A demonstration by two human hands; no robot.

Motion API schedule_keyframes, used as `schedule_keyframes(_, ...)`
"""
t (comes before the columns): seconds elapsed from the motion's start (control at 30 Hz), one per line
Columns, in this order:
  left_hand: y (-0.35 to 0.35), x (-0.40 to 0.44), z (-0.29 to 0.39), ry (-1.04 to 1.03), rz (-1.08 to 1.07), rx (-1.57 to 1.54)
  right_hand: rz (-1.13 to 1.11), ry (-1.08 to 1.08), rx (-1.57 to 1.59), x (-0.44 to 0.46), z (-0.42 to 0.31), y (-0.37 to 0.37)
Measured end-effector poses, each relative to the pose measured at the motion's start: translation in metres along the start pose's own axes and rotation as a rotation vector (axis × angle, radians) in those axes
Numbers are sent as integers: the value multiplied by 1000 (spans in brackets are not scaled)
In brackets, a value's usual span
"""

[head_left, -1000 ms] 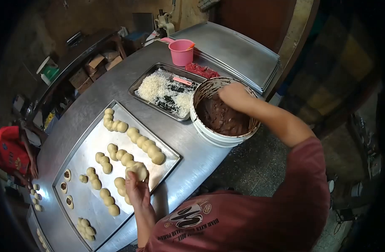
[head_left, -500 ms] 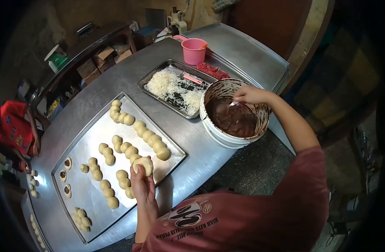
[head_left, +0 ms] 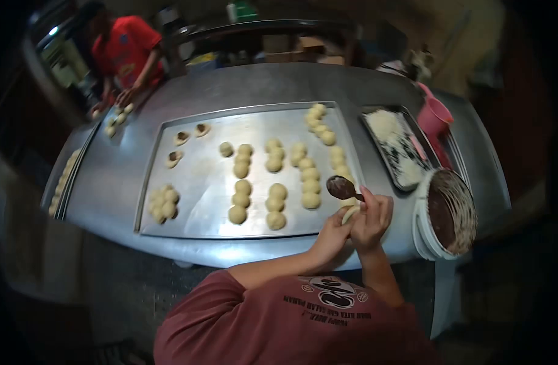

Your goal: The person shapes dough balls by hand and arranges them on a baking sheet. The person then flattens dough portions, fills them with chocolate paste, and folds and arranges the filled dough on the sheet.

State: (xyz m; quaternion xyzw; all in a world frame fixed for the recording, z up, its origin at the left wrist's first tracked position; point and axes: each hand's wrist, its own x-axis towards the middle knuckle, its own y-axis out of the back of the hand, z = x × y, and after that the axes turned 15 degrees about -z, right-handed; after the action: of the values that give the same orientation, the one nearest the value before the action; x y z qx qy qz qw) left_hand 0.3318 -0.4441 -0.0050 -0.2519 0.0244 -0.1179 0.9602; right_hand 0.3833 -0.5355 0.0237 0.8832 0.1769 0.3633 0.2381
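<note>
Head view: dough piece [head_left: 350,215] is pale, smooth & thin at its one visible curved edge; remainder is hidden by fingers, so full shape can't be told; posn. is over the near R corner area of large tray [head_left: 200,226]. Left hand [head_left: 332,238] is part-closed, fingers curled around dough piece; right hand [head_left: 372,221] is closed w/ thumb & fingers pinching handle of spoon [head_left: 340,187], directly adj. to left hand; spoon bowl is dark w/ brown coating & points away from the body, above large tray.

Containers: large tray, metal, low rim, holds dough balls [head_left: 276,205] in short touching rows, a cluster [head_left: 163,204] at near L, & 3 filled pcs [head_left: 181,138] w/ dark centres at far L; small tray [head_left: 399,184], dark, R of large tray, holds white shreds [head_left: 386,126] in 2 heaps plus a pink-handled tool [head_left: 417,148]; bucket [head_left: 422,236], white, nr small tray, holds brown paste [head_left: 438,213], inner wall smeared; pink dipper [head_left: 435,115] sits beside small tray, contents not visible.

Co-worker [head_left: 128,52] in red top stands at far L of metal table [head_left: 230,88], hands nr loose dough balls.
</note>
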Motion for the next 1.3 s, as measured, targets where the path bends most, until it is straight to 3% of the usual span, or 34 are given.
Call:
schedule_keyframes(0.17, 26, -43, 29, -68, 24, 253, 165, 257, -317, 11, -11, -44)
schedule_keyframes(0.23, 50, -58, 36, -31, -8, 266, -22, -177, 527, 22, -20, -49)
schedule_keyframes(0.3, 75, -71, 39, 20, 1, -69, -207, -637, 1342, 33, -26, -53)
schedule_keyframes(0.37, 80, -88, 64, -152, 75, -470, -248, -601, 1220, 37, -29, -55)
schedule_keyframes(0.5, 99, -107, 84, -259, 111, -451, -396, -476, 852, 42, -37, -62)
schedule_keyframes(0.63, 95, -113, 101, -266, 175, -445, -510, -51, 151, 40, -65, -75)
schedule_keyframes(0.8, 115, -120, 99, -221, 35, -463, -221, 234, -306, 55, -50, -90)
schedule_keyframes(0.87, 127, -121, 103, -211, 46, -420, -63, 139, -281, 63, -25, -86)
schedule_keyframes(0.9, 135, -119, 108, -211, 57, -373, -24, -7, 99, 61, -13, -84)
schedule_keyframes(0.97, 153, -115, 115, -214, 93, -292, -25, -91, 113, 54, -10, -67)
schedule_keyframes(1.03, 191, -102, 126, -114, 407, -181, -110, -270, 187, 44, -15, -57)
schedule_keyframes(1.23, 334, -46, 156, 82, 634, 213, -84, -330, 234, 17, 10, -56)
schedule_keyframes(1.3, 339, -32, 167, 153, 687, 661, -94, -413, 264, 9, 14, -56)
